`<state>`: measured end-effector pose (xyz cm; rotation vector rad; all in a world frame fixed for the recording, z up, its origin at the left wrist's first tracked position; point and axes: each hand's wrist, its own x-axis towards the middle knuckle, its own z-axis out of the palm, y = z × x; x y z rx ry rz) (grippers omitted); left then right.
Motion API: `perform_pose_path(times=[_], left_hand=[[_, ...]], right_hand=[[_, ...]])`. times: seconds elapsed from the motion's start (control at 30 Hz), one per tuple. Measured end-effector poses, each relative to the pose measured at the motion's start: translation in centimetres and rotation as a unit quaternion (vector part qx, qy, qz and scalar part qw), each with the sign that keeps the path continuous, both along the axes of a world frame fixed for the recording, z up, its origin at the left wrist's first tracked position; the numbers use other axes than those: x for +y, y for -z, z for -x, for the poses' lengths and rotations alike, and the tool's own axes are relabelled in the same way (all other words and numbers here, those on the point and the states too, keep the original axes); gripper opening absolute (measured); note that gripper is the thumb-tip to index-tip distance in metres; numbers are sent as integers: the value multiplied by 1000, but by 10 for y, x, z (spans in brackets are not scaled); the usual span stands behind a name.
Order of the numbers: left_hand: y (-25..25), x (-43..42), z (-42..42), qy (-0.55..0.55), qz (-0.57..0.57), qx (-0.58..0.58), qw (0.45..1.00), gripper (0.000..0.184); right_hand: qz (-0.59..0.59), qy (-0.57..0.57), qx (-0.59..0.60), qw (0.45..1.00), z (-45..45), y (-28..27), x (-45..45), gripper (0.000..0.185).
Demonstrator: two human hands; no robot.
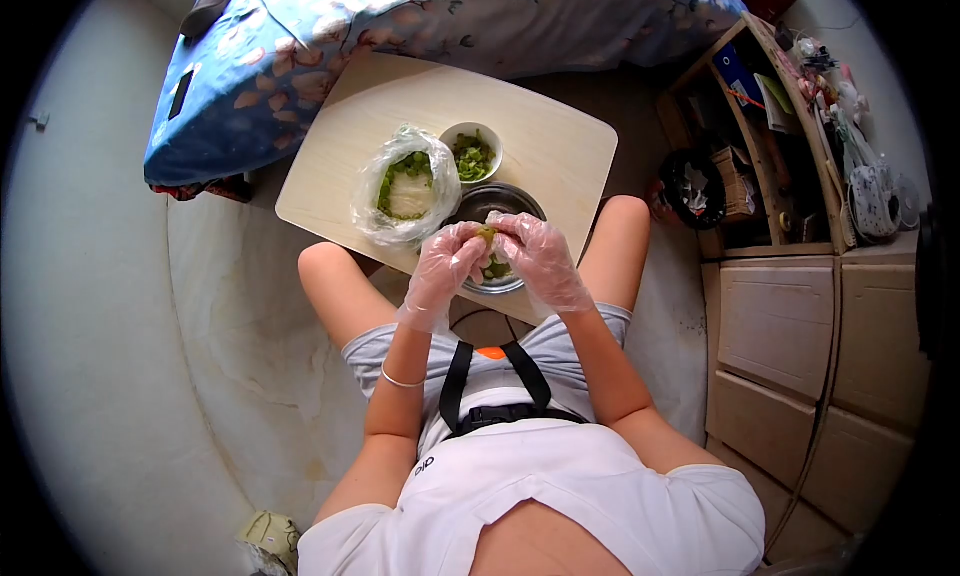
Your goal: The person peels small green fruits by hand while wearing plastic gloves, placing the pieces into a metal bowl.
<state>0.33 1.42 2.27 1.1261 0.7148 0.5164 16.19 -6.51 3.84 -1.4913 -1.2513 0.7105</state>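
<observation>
Both hands wear clear plastic gloves and meet above a metal bowl (520, 198) at the table's near edge. Between their fingertips is a small yellowish-green leaf piece (487, 234). My left hand (447, 266) pinches it from one side, and my right hand (535, 251) closes on it from the other. Green bits show inside the metal bowl below, partly hidden by the hands. A clear plastic bag (447, 176) with green leaves (408, 166) around its inside lies open to the left. Behind the metal bowl stands a white bowl (497, 141) of chopped-looking greens (472, 159).
These things stand on a low pale table (560, 136) between my knees. A bed with a blue floral cover (400, 26) borders its far side. At right are a black-lined bin (690, 191), a wooden shelf (745, 106) and cabinet doors (775, 326).
</observation>
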Motion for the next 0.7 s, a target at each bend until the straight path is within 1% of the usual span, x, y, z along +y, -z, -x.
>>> perform_pose_path(times=[0.13,0.2,0.23,0.3,0.33,0.4,0.43,0.5,0.53,0.6,0.63,0.67,0.7], left_hand=[[6,0,1,5,-13,16,1000,19],[6,0,1,8,-9,18,1000,17],[6,0,2,10,-6,20,1000,15],[5,2,3,24,-16,25,999,15],[4,3,3,38,-25,29,999,15],[3,3,3,42,-32,40,998,16],[3,3,3,46,-38,50,997,16],[1,4,2,64,-53,59,995,16],[0,4,2,81,-68,67,992,17],[2,3,0,76,-62,71,993,16],[3,3,0,70,-56,75,993,16],[3,3,-1,70,-56,75,993,16],[3,3,-1,63,-18,54,996,15]], right_hand=[[11,-25,-13,1000,-6,7,1,22],[79,-40,116,989,-8,9,2,21],[79,-40,116,989,-9,8,2,21],[124,-63,179,974,-12,5,2,21],[124,-63,179,974,-14,4,2,21],[103,-78,95,987,-15,4,2,19],[103,-78,95,987,-16,5,2,19],[79,-75,-27,994,-16,8,4,18],[79,-74,-27,994,-16,10,5,18],[32,-73,-110,991,-16,14,5,16],[32,-73,-110,991,-16,16,5,16],[52,-67,-65,994,-16,17,5,17],[72,-62,-21,995,-17,18,4,17]])
